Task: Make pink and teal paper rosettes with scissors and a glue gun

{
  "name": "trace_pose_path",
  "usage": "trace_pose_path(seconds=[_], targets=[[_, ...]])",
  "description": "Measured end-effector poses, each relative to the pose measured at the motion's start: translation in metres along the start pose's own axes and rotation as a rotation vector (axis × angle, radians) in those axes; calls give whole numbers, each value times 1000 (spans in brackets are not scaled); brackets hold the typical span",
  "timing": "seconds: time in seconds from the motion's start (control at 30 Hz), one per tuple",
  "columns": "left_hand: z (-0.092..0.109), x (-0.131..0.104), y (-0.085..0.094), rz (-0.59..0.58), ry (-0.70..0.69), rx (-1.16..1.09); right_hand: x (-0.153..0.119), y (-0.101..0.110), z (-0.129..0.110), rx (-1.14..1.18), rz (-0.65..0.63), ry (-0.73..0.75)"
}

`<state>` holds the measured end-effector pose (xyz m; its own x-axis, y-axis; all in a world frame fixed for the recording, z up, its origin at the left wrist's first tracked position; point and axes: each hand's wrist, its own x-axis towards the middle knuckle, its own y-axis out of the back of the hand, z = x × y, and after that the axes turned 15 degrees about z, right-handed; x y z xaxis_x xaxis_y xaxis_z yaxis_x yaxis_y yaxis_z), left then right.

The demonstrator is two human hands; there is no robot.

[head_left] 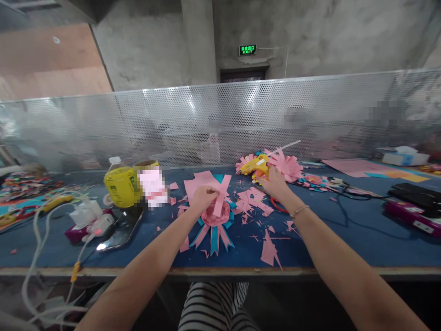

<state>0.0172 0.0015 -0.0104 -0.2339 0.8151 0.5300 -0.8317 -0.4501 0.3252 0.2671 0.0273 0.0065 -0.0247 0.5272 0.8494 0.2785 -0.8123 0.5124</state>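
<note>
On the bench (330, 239), a paper strip (218, 204) lies in the left grip (204, 198), over the rosette (212, 215) just before that grip. Left of it stands a bottle (121, 186), with a phone (124, 230) before the bottle and a power strip (76, 233) farther left. The glue gun (254, 164) is at the right grip (275, 185), paper flowers (287, 166) just behind. Scraps (248, 201) lie between the grips. Behind both rises a perforated screen (193, 124).
</note>
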Motion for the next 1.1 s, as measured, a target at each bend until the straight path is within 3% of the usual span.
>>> trace_pose_path(seconds=[0.13,0.73,1.1], targets=[[10,-6,1,-80,-28,49,-3,4,-12,74,146,-44],[14,-10,0,-144,-8,-1,-3,3,-10,-37,94,2],[14,-8,2,-109,61,-49,0,5,-5,-72,78,-32]])
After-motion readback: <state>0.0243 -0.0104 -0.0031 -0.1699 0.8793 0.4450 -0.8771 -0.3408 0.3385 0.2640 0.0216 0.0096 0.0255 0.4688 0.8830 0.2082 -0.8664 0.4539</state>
